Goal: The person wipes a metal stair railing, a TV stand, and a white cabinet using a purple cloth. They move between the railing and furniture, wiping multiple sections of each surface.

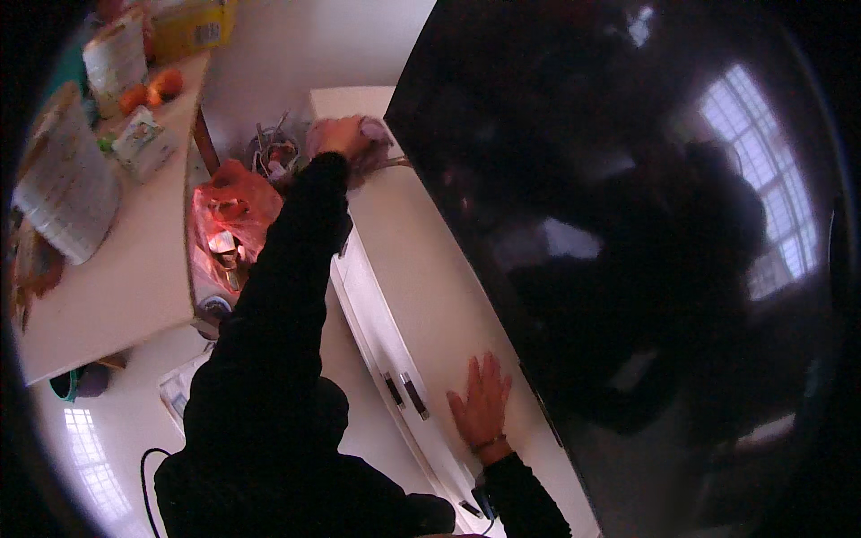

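Note:
My left hand point(343, 136) is stretched out to the far end of a long white low cabinet point(410, 249). It grips a crumpled purplish cloth point(377, 131), pressed on or just above the cabinet top; blur hides the exact contact. Lying palm down on the near part of the same top is my right hand point(483, 400), fingers apart and holding nothing. A bracelet circles that wrist. Right beside the cabinet top stands a large glossy black screen point(605, 269), which reflects a window.
On the left, a table point(144, 269) bears a white plastic tub point(67, 181), oranges point(151, 93) and a packet point(142, 142). Between table and cabinet sits a red plastic bag point(235, 195) with items inside. Dark handles point(414, 397) stick out from the cabinet front. A black cable point(144, 471) curves at lower left.

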Action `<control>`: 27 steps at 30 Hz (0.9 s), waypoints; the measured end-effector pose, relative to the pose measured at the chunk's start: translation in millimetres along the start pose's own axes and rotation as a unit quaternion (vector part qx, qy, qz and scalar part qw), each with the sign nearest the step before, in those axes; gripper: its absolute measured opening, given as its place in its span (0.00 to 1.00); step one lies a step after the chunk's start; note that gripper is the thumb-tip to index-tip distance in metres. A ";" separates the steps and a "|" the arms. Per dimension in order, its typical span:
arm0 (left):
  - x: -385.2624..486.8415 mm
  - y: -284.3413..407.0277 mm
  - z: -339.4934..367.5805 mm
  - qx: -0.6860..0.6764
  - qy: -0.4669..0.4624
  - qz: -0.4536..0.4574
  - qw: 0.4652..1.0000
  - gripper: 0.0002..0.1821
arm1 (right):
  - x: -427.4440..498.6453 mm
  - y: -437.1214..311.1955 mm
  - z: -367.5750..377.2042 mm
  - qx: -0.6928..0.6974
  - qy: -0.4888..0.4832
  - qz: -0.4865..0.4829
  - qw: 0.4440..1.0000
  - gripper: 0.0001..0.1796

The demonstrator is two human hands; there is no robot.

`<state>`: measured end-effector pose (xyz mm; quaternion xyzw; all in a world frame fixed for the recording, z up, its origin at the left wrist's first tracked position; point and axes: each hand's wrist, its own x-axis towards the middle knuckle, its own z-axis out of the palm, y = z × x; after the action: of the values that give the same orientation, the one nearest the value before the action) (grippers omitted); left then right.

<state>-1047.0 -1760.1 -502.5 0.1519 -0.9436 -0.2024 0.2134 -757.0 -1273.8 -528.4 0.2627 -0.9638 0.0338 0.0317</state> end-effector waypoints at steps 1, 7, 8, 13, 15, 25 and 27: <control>21.1 -0.7 13.9 0.049 0.016 0.030 0.998 0.20 | 0.4 -0.7 -3.1 -0.011 -0.007 -0.005 1.000 0.42; 113.3 -11.8 95.6 0.025 -0.021 0.256 0.966 0.17 | 10.5 -6.7 -12.6 0.021 -0.019 -0.009 1.000 0.42; 121.0 -18.4 100.8 -0.017 0.004 0.262 0.965 0.17 | 10.4 -6.8 -12.8 0.022 -0.041 0.013 0.999 0.41; 134.5 -61.2 80.9 -0.059 0.051 0.074 0.994 0.18 | 6.9 -2.1 -11.7 0.025 -0.043 0.032 0.998 0.41; 135.2 -72.5 70.8 -0.050 0.063 -0.033 0.996 0.20 | 7.0 -1.3 -11.6 0.037 -0.012 0.014 0.999 0.41; 65.9 -76.9 26.7 -0.071 0.101 -0.086 0.989 0.24 | 2.6 1.6 -4.5 0.030 -0.004 0.003 1.000 0.41; 38.4 -70.7 22.8 -0.126 0.136 -0.097 0.978 0.23 | 0.7 2.8 -1.2 0.020 0.010 0.000 1.000 0.42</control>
<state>-1076.6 -1828.9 -539.8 0.2402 -0.8535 -0.3172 0.3366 -759.0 -1271.6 -527.2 0.2629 -0.9625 0.0560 0.0355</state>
